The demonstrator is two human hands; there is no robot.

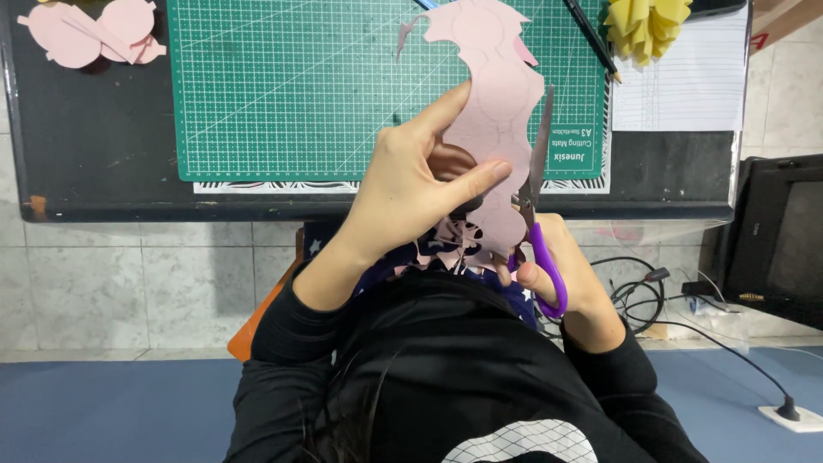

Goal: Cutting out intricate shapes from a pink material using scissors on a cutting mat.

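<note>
Left hand [411,189] fingers pinch the pink paper strip [493,111], long axis running away from the body over the green cutting mat [291,86]. Right hand [566,274] fingers grip purple scissors [538,231], blades pointing away along the strip's right edge. Paper scraps [446,244] lie below the fingers; pencil [591,39] beyond.

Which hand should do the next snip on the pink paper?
Probably the right hand: it already grips the purple scissors, blades open along the edge of the pink paper. The left hand is busy pinching the paper steady.
</note>
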